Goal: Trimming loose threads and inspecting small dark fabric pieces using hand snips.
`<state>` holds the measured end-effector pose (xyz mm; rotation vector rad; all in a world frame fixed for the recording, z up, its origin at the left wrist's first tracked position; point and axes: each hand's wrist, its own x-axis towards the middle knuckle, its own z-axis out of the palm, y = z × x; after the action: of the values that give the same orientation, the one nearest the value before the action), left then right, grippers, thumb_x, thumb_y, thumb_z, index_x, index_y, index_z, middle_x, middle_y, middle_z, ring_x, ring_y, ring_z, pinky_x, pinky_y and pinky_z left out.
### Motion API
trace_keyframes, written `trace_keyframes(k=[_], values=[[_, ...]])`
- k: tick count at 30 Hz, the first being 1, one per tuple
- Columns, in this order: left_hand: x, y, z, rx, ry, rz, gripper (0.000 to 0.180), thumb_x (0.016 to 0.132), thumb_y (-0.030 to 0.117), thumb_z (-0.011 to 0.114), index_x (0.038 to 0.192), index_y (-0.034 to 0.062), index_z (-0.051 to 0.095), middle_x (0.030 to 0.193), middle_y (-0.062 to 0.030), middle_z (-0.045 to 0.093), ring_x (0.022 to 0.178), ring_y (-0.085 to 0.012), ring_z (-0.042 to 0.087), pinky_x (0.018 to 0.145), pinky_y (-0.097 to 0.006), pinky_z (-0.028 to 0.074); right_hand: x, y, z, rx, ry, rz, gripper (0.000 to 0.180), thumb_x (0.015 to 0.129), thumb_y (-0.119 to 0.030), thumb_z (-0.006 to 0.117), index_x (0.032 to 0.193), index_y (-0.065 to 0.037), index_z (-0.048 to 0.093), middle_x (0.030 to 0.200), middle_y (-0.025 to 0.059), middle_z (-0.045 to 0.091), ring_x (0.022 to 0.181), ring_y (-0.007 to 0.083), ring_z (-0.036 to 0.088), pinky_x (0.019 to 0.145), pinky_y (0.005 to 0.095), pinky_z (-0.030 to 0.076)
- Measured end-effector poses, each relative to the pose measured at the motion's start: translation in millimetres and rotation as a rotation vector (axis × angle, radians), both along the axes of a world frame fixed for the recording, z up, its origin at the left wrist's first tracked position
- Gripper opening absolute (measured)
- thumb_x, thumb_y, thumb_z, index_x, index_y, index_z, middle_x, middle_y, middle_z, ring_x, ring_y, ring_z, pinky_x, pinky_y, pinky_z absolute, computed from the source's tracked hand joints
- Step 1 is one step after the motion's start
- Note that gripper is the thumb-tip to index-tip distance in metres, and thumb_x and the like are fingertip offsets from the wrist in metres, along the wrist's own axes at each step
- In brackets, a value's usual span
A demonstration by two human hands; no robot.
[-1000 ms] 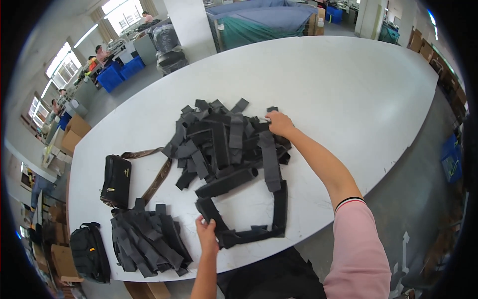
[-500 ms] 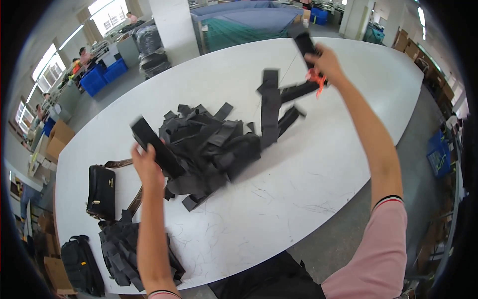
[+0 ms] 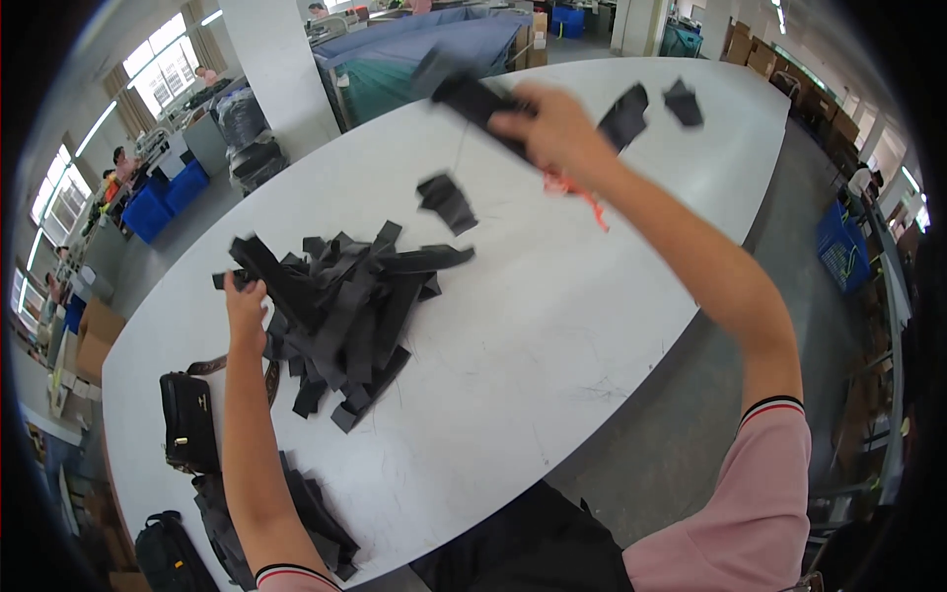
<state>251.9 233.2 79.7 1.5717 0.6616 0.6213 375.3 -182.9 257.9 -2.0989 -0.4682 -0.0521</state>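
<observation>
A loose pile of black fabric strips (image 3: pixel 345 316) lies on the white table (image 3: pixel 513 365). At the pile's left edge my left hand (image 3: pixel 245 314) is closed around a black strip (image 3: pixel 276 276) that slants up beside its fingers. High above the far part of the table, my right hand (image 3: pixel 562 133) grips a bundle of black strips (image 3: pixel 478 104), its far end blurred by motion. Bright orange string (image 3: pixel 582 195) dangles below that hand. Separate black pieces lie beyond the pile: one short piece (image 3: pixel 447 202) near the middle, another piece (image 3: pixel 683 103) toward the far right.
A black shoulder bag (image 3: pixel 189 422) with a patterned strap sits left of the pile. A second heap of black strips (image 3: pixel 321 518) lies at the near left, partly behind my left forearm. Past the edge is a black backpack (image 3: pixel 173 553). A pillar (image 3: pixel 281 69) and blue bins (image 3: pixel 163 202) stand beyond.
My right hand has swung left with its bundle. The strips that reached right from the pile are now apart from it, some farther off. My left hand stays at the pile; the view has shifted.
</observation>
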Motion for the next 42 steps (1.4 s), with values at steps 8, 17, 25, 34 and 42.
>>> trace_keyframes(k=[8,17,25,34,42], values=[[-141,-41,-85,-0.013,0.196,0.131,0.055,0.084,0.013,0.057,0.135,0.0088,0.037,0.127,-0.0084,0.047,0.106,-0.0162,0.051,0.083,-0.033,0.042,-84,-5,-93,-0.186,0.236,0.668,0.028,0.086,-0.007,0.05,0.112,0.001,0.056,0.096,0.0099,0.066,0.06,0.0139,0.063,0.064,0.0287,0.049],[-258,-246,-110,-0.198,0.274,-0.148,0.022,0.09,0.008,0.051,0.11,0.002,0.056,0.093,-0.0064,0.063,0.076,-0.011,0.059,0.065,-0.022,0.044,-108,-69,-291,-0.525,0.059,0.418,0.031,0.077,-0.028,0.068,0.099,-0.007,0.061,0.091,0.0111,0.061,0.084,0.0307,0.062,0.071,0.0414,0.049],[-190,-346,-88,0.267,0.073,-0.668,0.042,0.08,0.004,0.059,0.122,0.0099,0.052,0.119,-0.0129,0.055,0.105,-0.0264,0.055,0.084,-0.032,0.046,-53,-53,-345,-0.537,0.13,0.113,0.042,0.067,-0.027,0.074,0.099,-0.004,0.061,0.089,0.0129,0.06,0.079,0.0311,0.062,0.069,0.0408,0.049],[-150,-331,-149,0.851,0.413,-0.53,0.063,0.077,0.02,0.065,0.134,0.0108,0.04,0.142,-0.0213,0.028,0.128,-0.0384,0.032,0.101,-0.046,0.03,-102,-113,-172,0.894,0.467,-0.127,0.014,0.079,-0.01,0.065,0.071,-0.004,0.055,0.054,-0.0023,0.047,0.04,0.0047,0.034,0.039,0.0199,0.027],[-222,-351,-135,-0.702,0.04,-0.597,0.072,0.082,0.027,0.067,0.141,0.0102,0.03,0.139,-0.0098,0.039,0.112,-0.0186,0.048,0.092,-0.031,0.041,-278,-78,-289,1.272,1.451,-0.306,0.01,0.085,-0.017,0.064,0.081,-0.01,0.057,0.065,0.0033,0.059,0.048,0.0099,0.051,0.035,0.0199,0.028]])
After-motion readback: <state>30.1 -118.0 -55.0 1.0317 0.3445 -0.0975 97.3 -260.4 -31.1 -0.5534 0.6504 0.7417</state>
